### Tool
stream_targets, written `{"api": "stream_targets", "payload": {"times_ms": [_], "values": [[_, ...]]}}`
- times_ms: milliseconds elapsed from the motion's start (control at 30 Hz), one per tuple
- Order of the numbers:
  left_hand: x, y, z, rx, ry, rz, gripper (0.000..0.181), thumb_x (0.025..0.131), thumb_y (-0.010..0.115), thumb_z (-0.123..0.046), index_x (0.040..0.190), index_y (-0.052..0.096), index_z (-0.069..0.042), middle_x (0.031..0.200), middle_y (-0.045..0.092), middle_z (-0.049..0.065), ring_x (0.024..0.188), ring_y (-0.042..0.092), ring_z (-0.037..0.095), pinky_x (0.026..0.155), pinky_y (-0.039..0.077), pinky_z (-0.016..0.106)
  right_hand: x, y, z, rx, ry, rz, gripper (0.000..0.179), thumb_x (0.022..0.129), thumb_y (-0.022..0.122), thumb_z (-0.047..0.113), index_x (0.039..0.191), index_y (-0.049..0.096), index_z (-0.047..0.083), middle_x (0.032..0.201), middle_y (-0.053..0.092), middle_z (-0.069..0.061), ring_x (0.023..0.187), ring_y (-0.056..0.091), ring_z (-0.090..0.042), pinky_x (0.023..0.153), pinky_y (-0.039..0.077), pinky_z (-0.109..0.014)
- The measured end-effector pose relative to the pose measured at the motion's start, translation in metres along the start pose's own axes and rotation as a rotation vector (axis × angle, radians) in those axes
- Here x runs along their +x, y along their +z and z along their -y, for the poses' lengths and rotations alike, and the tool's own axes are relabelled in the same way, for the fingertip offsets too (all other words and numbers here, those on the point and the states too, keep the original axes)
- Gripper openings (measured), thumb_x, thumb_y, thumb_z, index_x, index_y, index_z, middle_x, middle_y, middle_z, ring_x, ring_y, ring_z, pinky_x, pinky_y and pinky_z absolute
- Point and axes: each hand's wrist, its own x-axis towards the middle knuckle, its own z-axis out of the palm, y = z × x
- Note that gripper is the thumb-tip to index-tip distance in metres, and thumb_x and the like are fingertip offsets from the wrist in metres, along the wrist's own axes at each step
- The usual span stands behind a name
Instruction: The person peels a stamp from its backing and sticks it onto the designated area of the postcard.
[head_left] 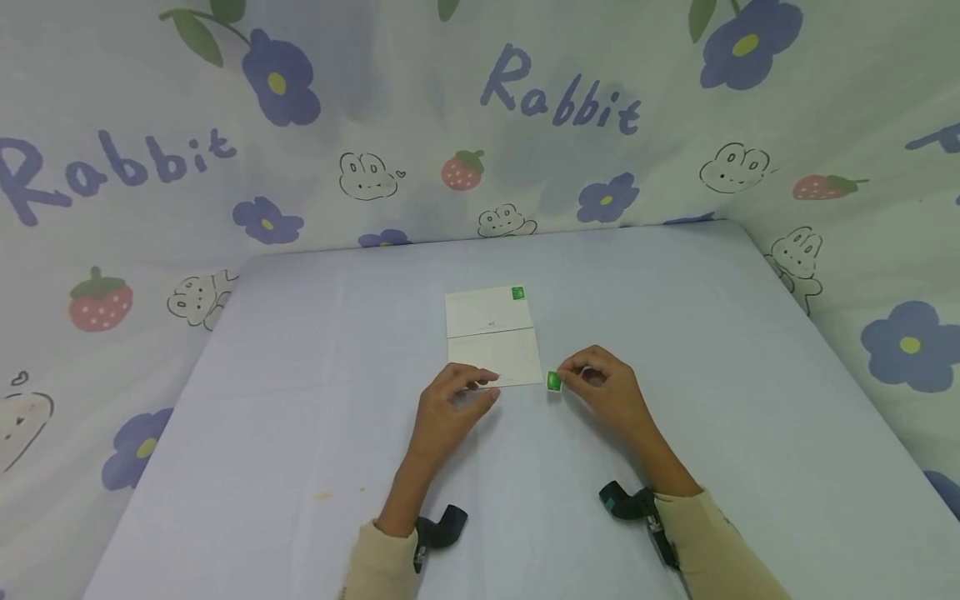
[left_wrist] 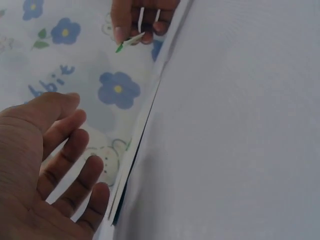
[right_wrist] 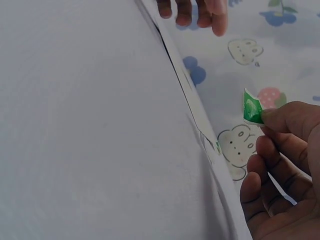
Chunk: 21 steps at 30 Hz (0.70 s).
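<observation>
Between thumb and forefinger, my right hand pinches a small green stamp with a white edge, just off the near right corner of a white envelope. The stamp's green face shows in the right wrist view, and its paper curls slightly. Two white envelopes lie one beyond the other: the far one has a green stamp at its upper right corner, and the near one is plain on its visible face. My left hand hovers at the near envelope's front edge, fingers loosely bent and nothing in them.
A white cloth covers the table, with small yellowish marks toward the front left. Behind and at both sides hangs a curtain printed with rabbits, flowers and strawberries. Black wrist cameras sit at both sleeves.
</observation>
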Motion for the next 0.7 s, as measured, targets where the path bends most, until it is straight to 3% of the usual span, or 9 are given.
{"api": "stream_targets", "payload": {"times_ms": [700], "values": [[-0.005,0.005,-0.01,-0.016,0.038,0.015,0.02,0.09,0.078,-0.027,0.11,0.075,-0.026,0.109,0.062,-0.013,0.097,0.059,0.012,0.084,0.051,0.039,-0.011,0.004,0.006,0.028,-0.094,-0.004,0.007,0.088,0.079,0.012,0.092,0.074,0.014,0.093,0.065,0.005,0.084,0.058,-0.015,0.075,0.051,-0.024]]}}
